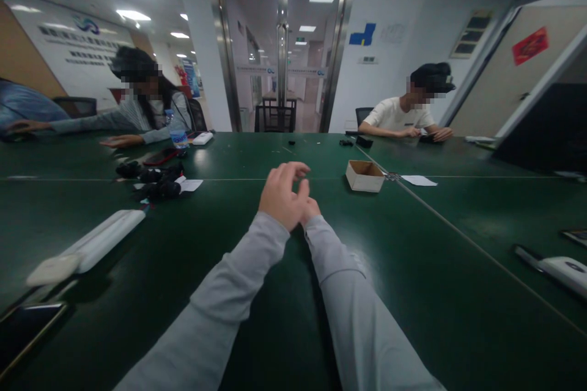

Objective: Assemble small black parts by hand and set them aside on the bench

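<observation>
Both my arms, in light grey sleeves, reach out over the dark green table (275,330). My left hand (280,197) is in front, its fingers bent and a gap showing between them and the thumb. Nothing can be seen in it. Behind and beside it is my right hand (312,209), mostly covered by the left, and its fingers are hidden. The two hands overlap near the wrist of the right one. Nearest to them, off to the right, stands an open-topped small white box (365,181) with a brown inside.
To the left lie a white power strip (110,235), a phone (30,330) and a tangle of black gear (158,180). A water bottle (178,131) stands farther back. One person (153,95) sits far left, another (403,113) far right. White paper (419,181) lies beyond the box.
</observation>
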{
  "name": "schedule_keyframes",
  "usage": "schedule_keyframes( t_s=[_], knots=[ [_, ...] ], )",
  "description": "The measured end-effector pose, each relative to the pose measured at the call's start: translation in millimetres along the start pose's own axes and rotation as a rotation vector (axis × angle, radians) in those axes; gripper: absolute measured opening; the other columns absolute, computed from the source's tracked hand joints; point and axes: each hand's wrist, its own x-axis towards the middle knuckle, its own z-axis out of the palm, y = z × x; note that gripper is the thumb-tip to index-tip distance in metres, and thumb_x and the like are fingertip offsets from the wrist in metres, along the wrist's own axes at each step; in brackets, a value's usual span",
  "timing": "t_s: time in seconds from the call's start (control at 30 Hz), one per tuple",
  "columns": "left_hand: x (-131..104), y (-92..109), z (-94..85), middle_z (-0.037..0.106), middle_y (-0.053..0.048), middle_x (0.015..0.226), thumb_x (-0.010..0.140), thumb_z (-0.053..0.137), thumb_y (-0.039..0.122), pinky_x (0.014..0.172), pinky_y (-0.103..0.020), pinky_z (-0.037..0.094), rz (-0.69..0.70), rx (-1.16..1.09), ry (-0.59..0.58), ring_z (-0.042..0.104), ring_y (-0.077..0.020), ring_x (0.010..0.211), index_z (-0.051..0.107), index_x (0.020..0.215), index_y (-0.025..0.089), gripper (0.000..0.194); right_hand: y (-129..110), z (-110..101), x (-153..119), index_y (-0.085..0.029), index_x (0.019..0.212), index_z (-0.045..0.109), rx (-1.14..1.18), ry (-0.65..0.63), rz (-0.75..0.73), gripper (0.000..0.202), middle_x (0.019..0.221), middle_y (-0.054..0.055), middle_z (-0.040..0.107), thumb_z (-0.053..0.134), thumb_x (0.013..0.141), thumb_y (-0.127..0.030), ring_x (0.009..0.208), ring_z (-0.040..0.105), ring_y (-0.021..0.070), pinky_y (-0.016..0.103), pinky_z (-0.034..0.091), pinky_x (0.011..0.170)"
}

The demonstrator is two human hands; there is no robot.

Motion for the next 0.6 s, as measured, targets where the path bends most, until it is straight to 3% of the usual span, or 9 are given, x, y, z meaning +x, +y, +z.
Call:
schedule_keyframes(
  t_s=[0.1,0.13,0.17,0.23,0.33,0.43,0.6],
  knots=[
    [4.9,-75.2,34.4,0.057,-0.012,0.099,0.077,0.049,0.034,0.087,-0.039,0.037,-0.569,0.202,-0.015,0.052,-0.0247,0.097,0.054,0.096,0.018,0.025,0.8,0.9,3.1,-0.010,0.068,0.055,0.041,-0.014,0.019,0.015,0.055,0.001,0.058,0.067,0.071,-0.018,0.042,0.054,0.0115,0.020,0.048,0.039],
    [1.1,-92.4,40.6,0.059,-0.012,0.095,0.081,0.041,0.041,0.082,-0.037,0.039,-0.717,0.146,-0.065,0.054,-0.0240,0.091,0.054,0.096,0.018,0.030,1.4,0.9,4.2,-0.010,0.067,0.055,0.035,-0.009,0.022,0.016,0.055,0.001,0.058,0.069,0.069,-0.018,0.041,0.054,0.0115,0.019,0.048,0.037],
    [-4.2,-105.3,44.8,0.060,-0.010,0.088,0.084,0.033,0.045,0.076,-0.034,0.041,-0.769,0.080,-0.094,0.056,-0.0221,0.084,0.054,0.095,0.020,0.035,2.0,0.8,5.2,-0.010,0.067,0.055,0.031,-0.003,0.019,0.016,0.055,0.002,0.058,0.070,0.068,-0.018,0.041,0.054,0.0115,0.019,0.048,0.036],
    [-16.0,-120.3,49.0,0.059,-0.004,0.072,0.085,0.025,0.048,0.065,-0.029,0.041,-0.751,-0.032,-0.125,0.056,-0.0179,0.067,0.055,0.095,0.023,0.040,3.5,0.2,6.7,-0.011,0.066,0.056,0.029,0.004,0.013,0.017,0.055,0.002,0.058,0.071,0.067,-0.018,0.040,0.054,0.0112,0.018,0.047,0.035],
    [-26.7,-128.8,51.3,0.051,0.002,0.057,0.084,0.032,0.041,0.056,-0.024,0.038,-0.645,-0.145,-0.086,0.050,-0.0128,0.054,0.055,0.094,0.024,0.030,5.9,-1.4,7.8,-0.011,0.064,0.056,0.023,-0.013,0.006,0.017,0.056,0.002,0.059,0.071,0.067,-0.018,0.040,0.054,0.0106,0.018,0.048,0.036],
    [-27.9,-134.6,54.8,0.049,0.003,0.056,0.082,0.038,0.034,0.053,-0.021,0.038,-0.616,-0.258,-0.042,0.047,-0.0101,0.051,0.055,0.092,0.022,0.024,7.5,-3.0,8.2,-0.010,0.063,0.056,0.020,-0.028,-0.001,0.017,0.055,0.002,0.058,0.071,0.068,-0.018,0.040,0.054,0.0107,0.018,0.048,0.036],
    [-28.2,-141.7,61.0,0.057,0.000,0.069,0.074,0.051,0.035,0.054,-0.020,0.043,-0.582,-0.336,-0.064,0.054,-0.0102,0.057,0.054,0.083,0.018,0.020,8.3,-4.5,8.5,-0.011,0.062,0.056,0.013,-0.041,-0.002,0.017,0.051,0.001,0.056,0.072,0.067,-0.016,0.042,0.054,0.0111,0.017,0.048,0.037]
  ],
)
